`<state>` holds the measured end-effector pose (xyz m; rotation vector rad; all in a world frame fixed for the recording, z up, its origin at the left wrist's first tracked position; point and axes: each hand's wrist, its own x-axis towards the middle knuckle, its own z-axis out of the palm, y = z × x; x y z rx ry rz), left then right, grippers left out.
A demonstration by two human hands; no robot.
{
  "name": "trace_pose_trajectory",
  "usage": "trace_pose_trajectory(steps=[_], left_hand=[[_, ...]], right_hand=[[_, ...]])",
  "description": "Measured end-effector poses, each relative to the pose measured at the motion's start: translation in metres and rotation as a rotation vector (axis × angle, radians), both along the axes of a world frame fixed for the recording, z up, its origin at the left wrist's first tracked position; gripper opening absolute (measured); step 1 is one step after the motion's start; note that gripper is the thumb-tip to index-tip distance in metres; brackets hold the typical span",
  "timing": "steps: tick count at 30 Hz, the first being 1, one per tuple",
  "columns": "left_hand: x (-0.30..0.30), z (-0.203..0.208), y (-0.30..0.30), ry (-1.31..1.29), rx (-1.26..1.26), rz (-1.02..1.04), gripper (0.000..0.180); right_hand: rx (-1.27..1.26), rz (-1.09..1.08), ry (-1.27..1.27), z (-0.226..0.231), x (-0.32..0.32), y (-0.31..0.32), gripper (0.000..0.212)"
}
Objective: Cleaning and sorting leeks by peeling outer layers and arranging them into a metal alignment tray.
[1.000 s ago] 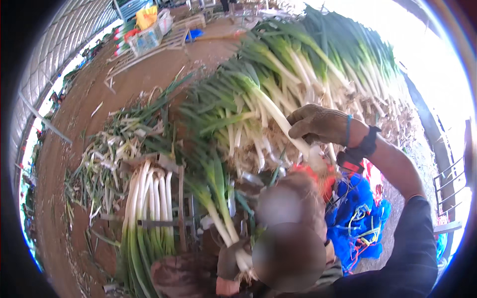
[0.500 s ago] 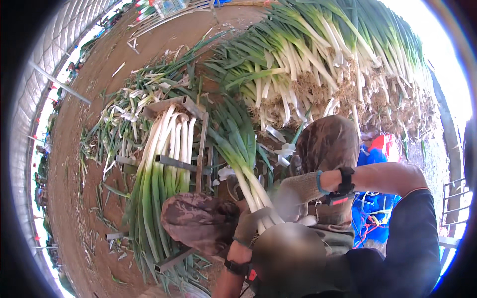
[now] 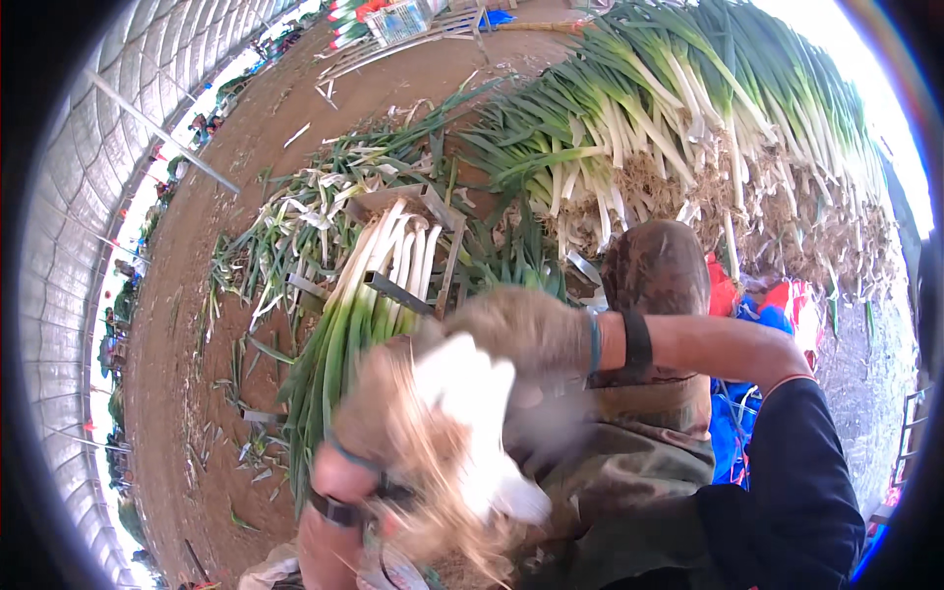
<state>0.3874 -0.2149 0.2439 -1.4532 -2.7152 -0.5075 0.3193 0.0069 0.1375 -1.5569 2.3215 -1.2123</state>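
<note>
White leek stalks point(image 3: 470, 403) with pale stringy roots point(image 3: 428, 447) rise close to the camera, smeared by motion. My gloved left hand point(image 3: 376, 398) grips them, partly hidden behind the roots. Just beyond the stalks is my gloved right hand point(image 3: 531, 329), its fingers blurred and turned toward the leeks; whether it touches them is unclear. To the left, a bundle of cleaned leeks point(image 3: 339, 344) lies in a metal rack point(image 3: 395, 292), white ends at the far side and green leaves toward me.
A large heap of untrimmed leeks point(image 3: 678, 108) with roots fills the far right. Stripped leaves point(image 3: 285, 236) litter the soil beyond the rack. My knee point(image 3: 657, 280) in camouflage cloth is at centre right, beside blue and red bags point(image 3: 733, 423). A light metal bench point(image 3: 403, 49) stands far off.
The leeks held low over my lap have come up toward the camera, root ends now showing. Both hands have shifted left and blurred. The whole view has swung, moving the rack rightward.
</note>
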Motion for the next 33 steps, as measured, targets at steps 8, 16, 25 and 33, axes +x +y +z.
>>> trace_pose_trajectory(steps=[8, 16, 25, 33], left_hand=[[-0.044, -0.086, 0.017, -0.003, 0.670, 0.474, 0.048], [-0.067, -0.035, 0.122, -0.439, 0.939, 0.305, 0.037], [-0.055, -0.005, 0.117, -0.686, 1.023, 0.253, 0.027], [-0.063, -0.057, 0.138, -0.792, 0.893, 0.228, 0.037]], right_hand=[[-0.462, -0.549, 0.421, 0.120, -0.009, 0.025, 0.054], [-0.529, -0.687, 0.196, 0.170, 0.003, 0.041, 0.055], [-0.714, -0.160, -0.373, 0.172, -0.020, 0.095, 0.050], [-0.567, -0.120, -0.647, 0.129, -0.029, 0.104, 0.046]])
